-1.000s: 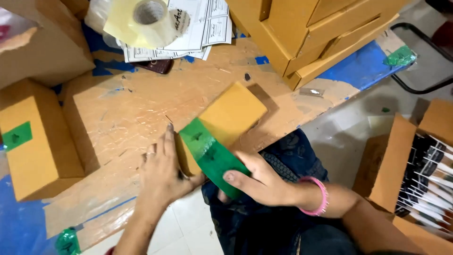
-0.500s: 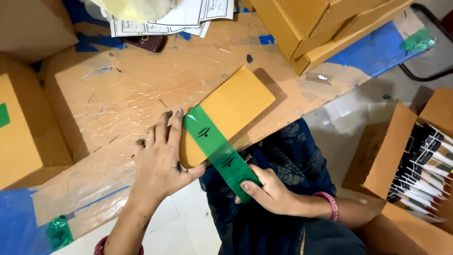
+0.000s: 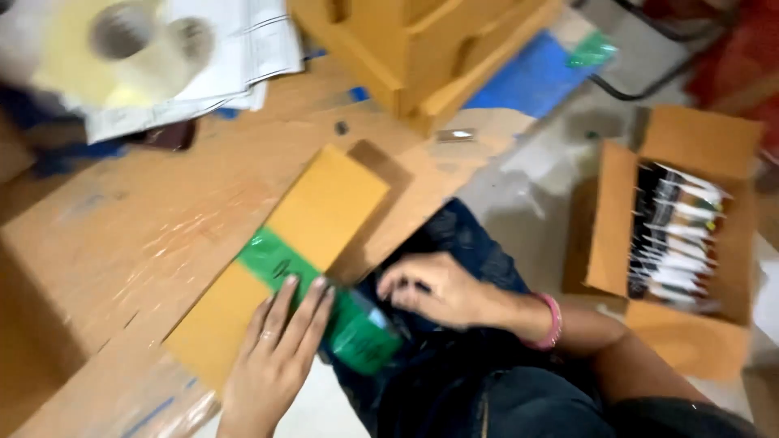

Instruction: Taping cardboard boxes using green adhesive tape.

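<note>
On the cardboard table, left hand presses green-taped box.

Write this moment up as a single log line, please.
left hand: flat on cardboard box, fingers on green tape band | right hand: at tape's loose end off table edge | open carton: right

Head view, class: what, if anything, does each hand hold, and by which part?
The left hand presses flat on the yellow box across its green tape, with no closed grip. The right hand is at the tape's loose end off the box's edge; its hold is too blurred to tell.
</note>
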